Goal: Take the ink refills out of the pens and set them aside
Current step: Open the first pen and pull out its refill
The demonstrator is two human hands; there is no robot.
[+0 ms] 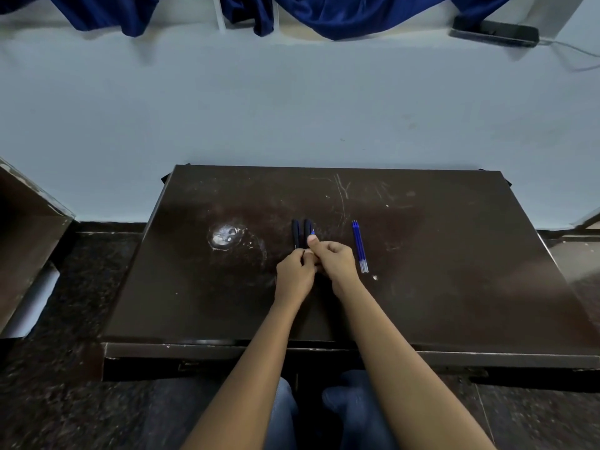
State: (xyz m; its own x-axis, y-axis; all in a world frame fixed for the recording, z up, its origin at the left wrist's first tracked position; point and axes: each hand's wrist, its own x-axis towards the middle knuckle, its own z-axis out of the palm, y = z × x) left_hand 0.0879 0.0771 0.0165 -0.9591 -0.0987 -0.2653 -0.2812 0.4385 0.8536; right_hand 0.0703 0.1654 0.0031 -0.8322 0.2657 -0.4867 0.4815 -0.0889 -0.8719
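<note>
Left hand (295,271): extended from the near edge over the middle of the desk (454,287), fingers curled in, thumb and fingertips pinched on the near end of a dark pen; which of the two pens is held cannot be told. Right hand (334,259): set just beside the left, touching it, fingers folded to a loose fist, thumb raised and pressed against a small blue tip that is seen above the knuckles; whether that tip belongs to a refill or a pen part cannot be told. Both forearms are angled inward from the person's lap and are met at the hands. Pens (301,233): two dark barrels, laid side by side and parallel, pointing away from the person, their near ends hidden by the hands. Refills (360,246): thin blue rods with clear near ends, laid close together on the desk to the right of the right hand, apart from it. Desk: dark, scratched, a pale scuffed patch (225,237) noted left of the pens. Bare surface is seen on the left, right and far sides of the hands; the far edge is set against a pale wall (292,108). Blue cloth (357,14) is hung at the top.
</note>
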